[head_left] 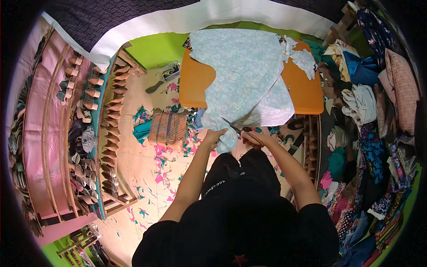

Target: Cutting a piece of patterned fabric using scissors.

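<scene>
A pale blue patterned cloth [240, 62] lies over the orange table [195, 89] and hangs down its near side toward my lap. My left hand [215, 137] is closed on the cloth's near end, thumb on top. In my right hand [254, 139] is a pair of scissors [229, 123], its blades pointing left and away, in against the cloth. A slit edge runs up to the right from the blades, with a paler flap of cloth [273, 104] on its right side. Part of the handles is hidden by my fingers.
A brown woven bag [168, 128] stands on the floor left of the table, among pink and green scraps [160, 164]. Wooden racks of shoe forms [113, 120] line the left. Heaped fabrics [360, 102] fill the right side. A clear box [170, 71] sits behind.
</scene>
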`<state>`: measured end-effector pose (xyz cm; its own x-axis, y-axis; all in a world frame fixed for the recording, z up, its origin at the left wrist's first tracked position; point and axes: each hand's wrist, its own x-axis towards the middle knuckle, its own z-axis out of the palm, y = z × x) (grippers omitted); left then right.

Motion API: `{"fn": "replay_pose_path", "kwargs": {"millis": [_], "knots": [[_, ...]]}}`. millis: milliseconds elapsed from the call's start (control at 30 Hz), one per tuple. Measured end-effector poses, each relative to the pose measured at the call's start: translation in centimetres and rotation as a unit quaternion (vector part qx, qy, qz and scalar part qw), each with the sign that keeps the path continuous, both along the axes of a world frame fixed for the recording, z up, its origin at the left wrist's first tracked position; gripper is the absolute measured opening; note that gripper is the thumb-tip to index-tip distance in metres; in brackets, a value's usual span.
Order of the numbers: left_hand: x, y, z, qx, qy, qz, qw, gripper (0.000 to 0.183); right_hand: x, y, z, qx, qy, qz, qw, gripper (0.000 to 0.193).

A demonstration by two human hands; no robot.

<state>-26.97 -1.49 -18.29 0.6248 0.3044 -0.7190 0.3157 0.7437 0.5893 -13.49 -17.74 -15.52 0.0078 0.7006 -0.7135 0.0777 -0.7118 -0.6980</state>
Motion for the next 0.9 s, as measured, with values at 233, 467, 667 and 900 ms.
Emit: {"fn": "replay_pose_path", "kwargs": {"millis": [233,467,667,900], "knots": [[0.7,-0.7,2.6,0.019,0.033,-0.057,0.998,0.027,-0.7,0.3,-1.3,-0.01,0.006,-0.042,0.999,0.078],[0.0,-0.3,1.4,0.068,0.019,-0.059,0.996,0.025,-1.0,-0.3,-0.9,0.0,0.023,-0.064,0.998,0.064],[0.3,-0.6,0.0,0.073,0.016,-0.047,0.996,0.028,-1.2,0.4,-3.0,-0.005,-0.018,-0.068,0.998,0.066],[0.8,-0.8,-0.2,0.019,0.045,0.02,0.999,0.04,-3.5,-1.1,-1.8,0.047,-0.029,-0.115,0.992,0.057]]}}
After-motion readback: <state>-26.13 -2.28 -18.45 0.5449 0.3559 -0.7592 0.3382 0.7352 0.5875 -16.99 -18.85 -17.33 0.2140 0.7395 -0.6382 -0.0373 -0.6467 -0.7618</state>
